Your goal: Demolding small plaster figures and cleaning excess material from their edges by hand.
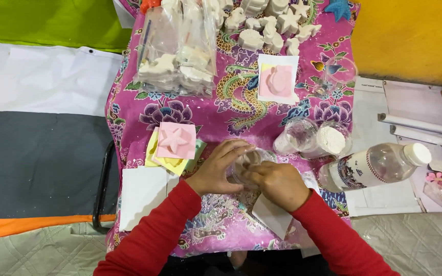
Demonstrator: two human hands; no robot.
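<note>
Both hands are on a clear cup (245,164) at the front middle of the bench (221,115), which wears a pink flowered cloth: the left hand (216,171) wraps its fingers round the cup's left side, grip closed on it, and the right hand (278,183) is curled shut at the rim, though what it pinches I cannot tell. A pink star mould (176,140) lies just left, two cups with white powder (313,137) just right, and a plastic bottle (374,164) lies on its side beyond. White plaster figures (267,23) crowd the far edge.
</note>
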